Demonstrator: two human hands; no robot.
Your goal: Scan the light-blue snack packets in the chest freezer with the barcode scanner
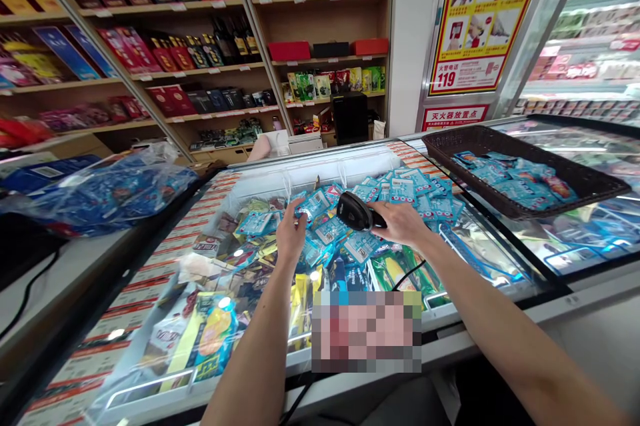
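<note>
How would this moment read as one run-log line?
left hand: at blue packet | right hand: grips barcode scanner | blue packets: spread on freezer's glass top, more in brown basket

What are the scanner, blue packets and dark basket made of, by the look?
Scanner: probably hard plastic, satin, with soft highlights on its shell. Blue packets: likely glossy printed film, given creases and shine. Dark basket: maybe plastic with slight sheen; its woven-looking wall leaves wicker possible.
</note>
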